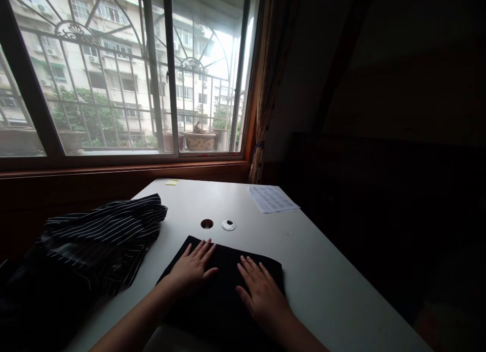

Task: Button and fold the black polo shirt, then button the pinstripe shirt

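Resting left hand (192,271) and right hand (261,296) on dark cloth (225,291), fingers slightly spread, between left and right edges of table (326,286); could rumple or skew cloth by pushing unevenly!

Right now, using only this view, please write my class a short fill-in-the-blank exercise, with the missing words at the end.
1. The left hand and the right hand lie palm-____ on the black cloth.
2. The stripes on the dark fabric are ____.
3. The small note at the table's far edge is ____.
4. The paper lies near the far ____ corner.

Missing words: down; white; yellow; right.
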Demonstrator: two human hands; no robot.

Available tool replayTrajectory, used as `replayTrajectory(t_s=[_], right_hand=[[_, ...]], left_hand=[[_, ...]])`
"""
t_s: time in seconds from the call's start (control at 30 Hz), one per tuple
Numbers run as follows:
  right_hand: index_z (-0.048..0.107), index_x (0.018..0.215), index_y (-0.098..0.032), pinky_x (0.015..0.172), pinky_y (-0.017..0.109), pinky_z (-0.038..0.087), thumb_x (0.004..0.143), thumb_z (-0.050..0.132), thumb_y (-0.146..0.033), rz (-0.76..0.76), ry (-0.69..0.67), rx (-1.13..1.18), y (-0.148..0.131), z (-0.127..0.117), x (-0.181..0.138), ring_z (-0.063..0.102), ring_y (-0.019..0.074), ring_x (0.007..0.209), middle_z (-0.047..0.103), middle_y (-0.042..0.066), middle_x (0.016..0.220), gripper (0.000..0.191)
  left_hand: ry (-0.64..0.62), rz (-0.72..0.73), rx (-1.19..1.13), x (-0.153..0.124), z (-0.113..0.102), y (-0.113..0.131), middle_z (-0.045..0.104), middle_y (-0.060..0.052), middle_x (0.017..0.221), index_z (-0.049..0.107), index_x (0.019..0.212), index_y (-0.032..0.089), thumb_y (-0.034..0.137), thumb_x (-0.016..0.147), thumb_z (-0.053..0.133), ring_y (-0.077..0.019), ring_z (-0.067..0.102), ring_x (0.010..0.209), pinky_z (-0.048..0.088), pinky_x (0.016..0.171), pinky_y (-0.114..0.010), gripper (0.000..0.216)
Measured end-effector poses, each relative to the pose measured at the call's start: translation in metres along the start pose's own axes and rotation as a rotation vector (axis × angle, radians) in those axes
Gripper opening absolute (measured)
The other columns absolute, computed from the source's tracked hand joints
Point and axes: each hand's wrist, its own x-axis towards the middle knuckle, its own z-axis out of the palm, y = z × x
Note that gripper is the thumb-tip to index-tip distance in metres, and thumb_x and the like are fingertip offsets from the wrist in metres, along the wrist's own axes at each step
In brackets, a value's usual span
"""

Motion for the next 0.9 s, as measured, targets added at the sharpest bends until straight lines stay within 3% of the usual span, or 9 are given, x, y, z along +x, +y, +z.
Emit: replayTrajectory(t_s=[0.17, 0.4, 0.63, 0.9], right_hand=[[0.031, 0.152, -0.029, 0.122, 0.050, 0.014, 0.099, 0.027, -0.059, -0.021, -0.022, 0.016, 0.002, -0.006, 0.001, 0.020, 0.0249, 0.149, 0.021, -0.002, 0.160, 0.061], [0.027, 0.153, -0.034, 0.122, 0.052, 0.013, 0.098, 0.030, -0.059, -0.163, -0.098, 0.070, 0.009, -0.019, 0.003, 0.020, 0.0251, 0.149, 0.022, -0.002, 0.160, 0.060], [0.019, 0.154, -0.035, 0.122, 0.054, 0.008, 0.100, 0.032, -0.055, -0.236, -0.140, 0.073, 0.020, -0.019, 0.005, 0.015, 0.0256, 0.150, 0.017, -0.003, 0.161, 0.059], [0.018, 0.154, -0.037, 0.122, 0.054, 0.006, 0.099, 0.034, -0.056, -0.235, -0.150, 0.089, 0.028, -0.022, 0.009, 0.015, 0.0254, 0.150, 0.016, -0.004, 0.162, 0.060]], left_hand=[[0.025, -0.062, 0.012, -0.005, 0.010, 0.003, 0.007, -0.008, 0.161, 0.018, 0.155, 0.025, 0.072, 0.092, 0.021, -0.0334, 0.011, 0.149, 0.013, 0.117, -0.063, 0.078], [0.011, -0.179, 0.021, -0.032, 0.028, 0.010, 0.002, -0.009, 0.159, 0.017, 0.153, 0.023, 0.072, 0.091, 0.022, -0.0384, 0.009, 0.147, 0.012, 0.113, -0.070, 0.080], [0.013, -0.187, 0.012, -0.052, 0.014, 0.015, 0.006, -0.006, 0.160, 0.018, 0.152, 0.027, 0.069, 0.093, 0.026, -0.0341, 0.015, 0.147, 0.014, 0.118, -0.062, 0.072], [0.017, -0.193, -0.038, -0.059, 0.010, -0.019, 0.012, -0.004, 0.160, 0.022, 0.152, 0.028, 0.071, 0.092, 0.031, -0.0340, 0.016, 0.148, 0.015, 0.118, -0.062, 0.074]])
